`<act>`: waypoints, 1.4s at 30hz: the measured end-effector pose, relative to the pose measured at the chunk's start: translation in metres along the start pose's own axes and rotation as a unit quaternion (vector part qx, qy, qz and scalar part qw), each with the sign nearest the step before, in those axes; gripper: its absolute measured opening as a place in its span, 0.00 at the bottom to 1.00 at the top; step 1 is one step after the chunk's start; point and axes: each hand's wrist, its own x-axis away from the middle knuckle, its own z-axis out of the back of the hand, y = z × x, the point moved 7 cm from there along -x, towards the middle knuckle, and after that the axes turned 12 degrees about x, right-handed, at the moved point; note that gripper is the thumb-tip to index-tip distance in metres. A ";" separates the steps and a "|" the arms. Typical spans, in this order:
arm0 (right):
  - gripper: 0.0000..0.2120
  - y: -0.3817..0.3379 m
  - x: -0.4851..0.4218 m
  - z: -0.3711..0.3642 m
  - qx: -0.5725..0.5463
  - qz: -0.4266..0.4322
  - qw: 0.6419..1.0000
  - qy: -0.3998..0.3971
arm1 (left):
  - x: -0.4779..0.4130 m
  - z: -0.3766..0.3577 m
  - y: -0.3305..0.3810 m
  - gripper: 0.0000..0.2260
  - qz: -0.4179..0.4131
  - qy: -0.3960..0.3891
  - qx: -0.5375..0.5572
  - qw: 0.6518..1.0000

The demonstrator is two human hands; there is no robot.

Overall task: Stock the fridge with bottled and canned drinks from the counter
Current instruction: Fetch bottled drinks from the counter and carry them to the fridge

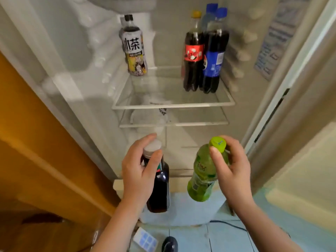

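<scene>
The fridge stands open in front of me, its glass shelf at mid height. My left hand grips a dark bottle with a white cap by the neck, below the shelves. My right hand holds a green tea bottle near its yellow-green cap. On the shelf stand an iced tea bottle at the left, a red-labelled cola bottle and a blue-labelled cola bottle at the right; another blue cap shows behind them.
A second glass shelf lies just under the first. The fridge door hangs open at the right. A wooden cabinet flanks the left. On the pale blue floor lie an ice tray, a dark object and a cable.
</scene>
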 end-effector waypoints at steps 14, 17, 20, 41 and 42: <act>0.06 -0.074 -0.157 -0.021 -0.008 0.103 0.980 0.168 | -0.200 -0.033 0.008 0.11 -0.120 -0.015 0.156 0.980; 0.05 -0.081 -0.184 -0.016 0.009 0.117 0.974 0.193 | -0.225 -0.054 0.014 0.10 -0.143 -0.018 0.165 0.976; 0.05 -0.079 -0.208 -0.012 0.018 0.114 0.972 0.204 | -0.242 -0.079 0.013 0.10 -0.144 -0.024 0.178 0.973; 0.20 -0.014 -0.266 -0.023 0.083 0.056 0.977 0.186 | -0.258 -0.154 -0.060 0.19 -0.058 -0.043 0.179 0.981; 0.23 -0.011 -0.261 -0.025 0.098 0.062 0.975 0.188 | -0.253 -0.154 -0.065 0.20 -0.052 -0.046 0.181 0.981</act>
